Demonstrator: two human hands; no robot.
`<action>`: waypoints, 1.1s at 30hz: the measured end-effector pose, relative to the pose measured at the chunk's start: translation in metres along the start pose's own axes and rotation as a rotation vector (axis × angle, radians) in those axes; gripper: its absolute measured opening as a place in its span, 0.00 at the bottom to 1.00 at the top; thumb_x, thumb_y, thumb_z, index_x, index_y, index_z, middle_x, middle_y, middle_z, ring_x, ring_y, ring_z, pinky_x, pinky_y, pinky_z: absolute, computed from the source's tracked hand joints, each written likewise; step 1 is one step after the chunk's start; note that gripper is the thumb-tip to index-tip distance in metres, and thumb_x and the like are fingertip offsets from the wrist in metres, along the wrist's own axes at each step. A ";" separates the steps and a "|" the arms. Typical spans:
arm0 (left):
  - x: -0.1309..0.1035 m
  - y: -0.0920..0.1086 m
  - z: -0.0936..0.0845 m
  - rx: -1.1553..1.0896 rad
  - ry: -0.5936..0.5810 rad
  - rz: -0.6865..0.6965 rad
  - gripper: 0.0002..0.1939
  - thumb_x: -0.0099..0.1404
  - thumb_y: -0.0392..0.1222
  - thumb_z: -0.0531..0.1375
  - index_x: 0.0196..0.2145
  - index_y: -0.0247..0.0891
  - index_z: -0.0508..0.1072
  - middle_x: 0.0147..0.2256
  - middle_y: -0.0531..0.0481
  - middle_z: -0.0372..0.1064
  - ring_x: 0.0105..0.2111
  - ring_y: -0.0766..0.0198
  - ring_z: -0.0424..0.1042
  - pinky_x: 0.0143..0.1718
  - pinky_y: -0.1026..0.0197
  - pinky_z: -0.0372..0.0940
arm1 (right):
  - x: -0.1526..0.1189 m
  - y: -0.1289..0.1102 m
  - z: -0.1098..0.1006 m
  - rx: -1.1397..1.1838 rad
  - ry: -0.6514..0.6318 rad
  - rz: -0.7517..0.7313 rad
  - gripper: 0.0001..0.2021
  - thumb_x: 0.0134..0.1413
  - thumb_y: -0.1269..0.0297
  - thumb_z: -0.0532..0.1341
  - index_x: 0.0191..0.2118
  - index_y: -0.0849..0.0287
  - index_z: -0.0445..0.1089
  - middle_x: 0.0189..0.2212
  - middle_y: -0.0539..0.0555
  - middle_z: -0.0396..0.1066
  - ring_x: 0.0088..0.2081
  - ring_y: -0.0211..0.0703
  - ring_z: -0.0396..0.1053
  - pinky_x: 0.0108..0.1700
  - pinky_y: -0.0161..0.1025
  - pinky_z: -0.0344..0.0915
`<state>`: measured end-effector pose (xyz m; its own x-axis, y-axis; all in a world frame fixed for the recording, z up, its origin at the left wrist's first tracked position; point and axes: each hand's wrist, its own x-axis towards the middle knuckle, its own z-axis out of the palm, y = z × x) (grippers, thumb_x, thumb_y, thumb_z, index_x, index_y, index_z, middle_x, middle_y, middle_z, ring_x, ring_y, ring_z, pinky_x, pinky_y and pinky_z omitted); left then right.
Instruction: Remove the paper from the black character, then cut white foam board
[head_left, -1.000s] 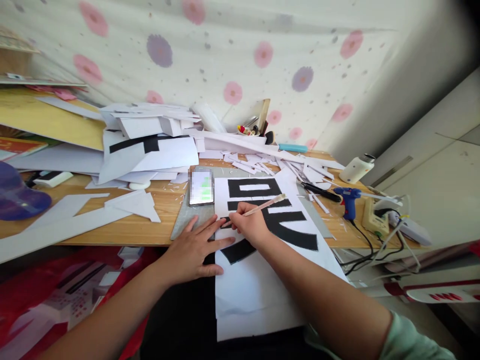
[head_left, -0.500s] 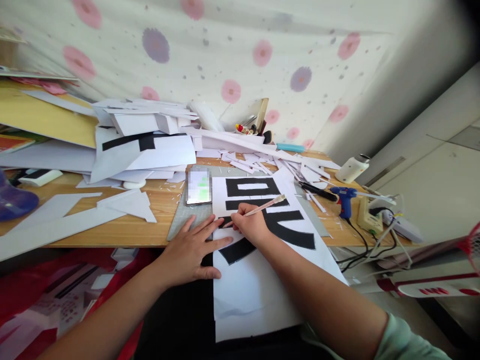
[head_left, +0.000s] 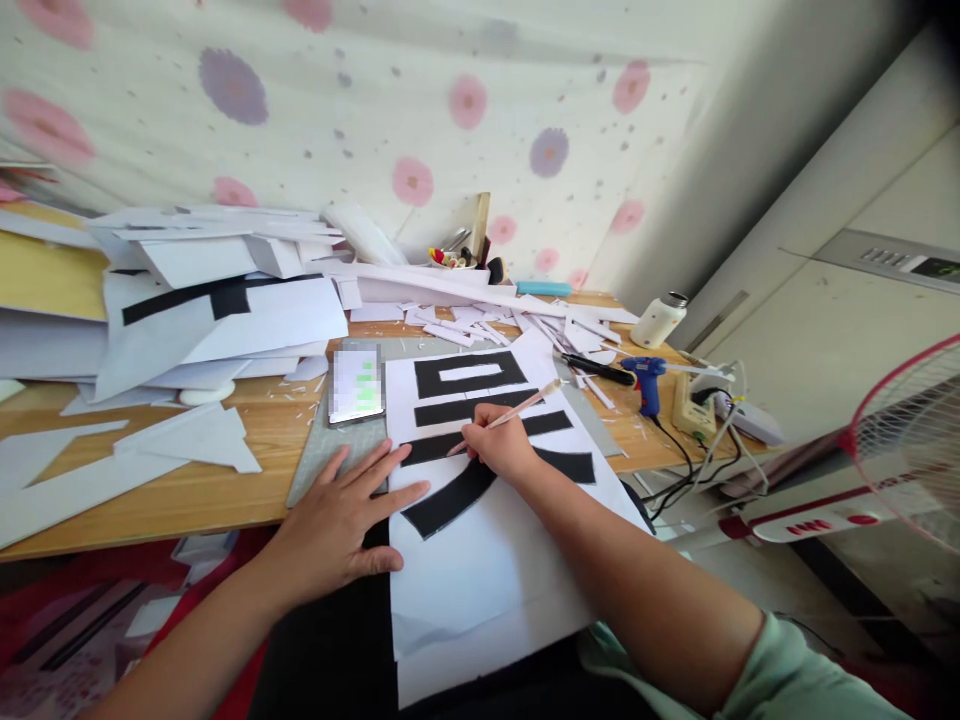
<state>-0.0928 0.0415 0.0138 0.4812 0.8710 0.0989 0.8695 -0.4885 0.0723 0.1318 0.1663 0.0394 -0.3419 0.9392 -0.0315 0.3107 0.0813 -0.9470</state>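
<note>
**Craft knife on the big printed sheet, desk is a mess**

The white sheet [head_left: 480,560] with fat black strokes lies on a grey cutting mat [head_left: 352,440] on the wooden surface [head_left: 225,480], its near end hanging off the edge toward the person.

The right hand [head_left: 501,450] sits on the sheet's middle, fingers clenched around a thin pale craft knife [head_left: 510,412], tip down on a black stroke.

The left hand [head_left: 337,520] lies flat at the sheet's left edge, fingers spread and released, pressing the paper down.

A phone [head_left: 357,384] rests just left of the sheet's far corner. A blue glue gun [head_left: 646,375] is off to the sheet's right, and a heap of white paper offcuts [head_left: 225,300] piles up behind and left of it.
</note>
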 end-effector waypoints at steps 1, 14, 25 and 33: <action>0.000 0.000 0.000 0.004 -0.001 0.003 0.41 0.57 0.74 0.50 0.64 0.62 0.51 0.69 0.44 0.42 0.66 0.38 0.48 0.60 0.30 0.43 | 0.000 0.001 -0.003 0.002 0.005 0.003 0.11 0.39 0.72 0.57 0.17 0.55 0.53 0.11 0.44 0.62 0.14 0.32 0.58 0.17 0.29 0.50; -0.001 -0.006 0.005 0.050 -0.004 0.012 0.42 0.56 0.75 0.50 0.65 0.62 0.50 0.69 0.46 0.40 0.66 0.39 0.48 0.61 0.32 0.41 | 0.001 0.011 -0.029 0.055 0.070 0.003 0.10 0.37 0.72 0.55 0.16 0.55 0.52 0.09 0.44 0.60 0.15 0.35 0.61 0.16 0.29 0.49; 0.000 -0.003 0.000 0.018 -0.025 -0.001 0.41 0.56 0.75 0.50 0.64 0.62 0.51 0.69 0.46 0.40 0.66 0.38 0.47 0.61 0.30 0.43 | 0.001 0.016 -0.031 0.132 0.070 -0.017 0.09 0.35 0.72 0.55 0.15 0.55 0.53 0.08 0.43 0.58 0.16 0.35 0.63 0.19 0.30 0.53; 0.002 0.003 -0.005 -0.030 -0.065 -0.032 0.40 0.57 0.74 0.50 0.64 0.63 0.51 0.69 0.42 0.42 0.67 0.39 0.46 0.60 0.27 0.43 | 0.013 -0.013 -0.017 0.268 -0.107 -0.044 0.12 0.42 0.64 0.61 0.20 0.55 0.55 0.12 0.45 0.64 0.17 0.36 0.67 0.18 0.29 0.56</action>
<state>-0.0893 0.0417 0.0195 0.4605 0.8871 0.0320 0.8811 -0.4612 0.1043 0.1378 0.1834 0.0566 -0.4455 0.8952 -0.0081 0.0524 0.0171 -0.9985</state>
